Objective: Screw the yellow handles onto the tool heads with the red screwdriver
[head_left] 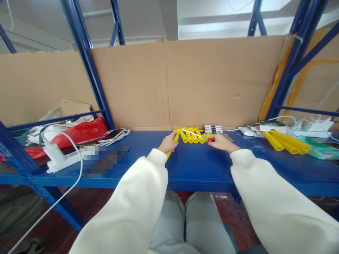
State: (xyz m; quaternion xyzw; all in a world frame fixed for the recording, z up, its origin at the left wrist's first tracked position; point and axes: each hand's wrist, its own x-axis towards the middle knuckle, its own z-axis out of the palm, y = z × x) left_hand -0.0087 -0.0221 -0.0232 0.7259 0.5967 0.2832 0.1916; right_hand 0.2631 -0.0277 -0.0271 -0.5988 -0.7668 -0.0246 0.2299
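My left hand [168, 142] is closed around a yellow tapered tube [168, 154], whose lower end shows below the fingers. My right hand [221, 142] grips the red handle of a long thin tool [196, 134], which looks like a screwdriver. Its pale, straight shaft points left toward the top of the held tube; whether it touches cannot be made out. Several more yellow tapered tubes [195, 138] lie side by side between my hands, wide ends toward me, with the shaft crossing above them. Behind them sits a stack of small white-and-black pieces [213, 129].
More yellow tubes [290, 143] lie at the right beside a green packet [324, 149] and white boxes. At the left are a power strip [63, 161], a phone [112, 137] and a red bag [82, 133]. A cardboard panel [212, 81] closes the blue table's [201, 164] back.
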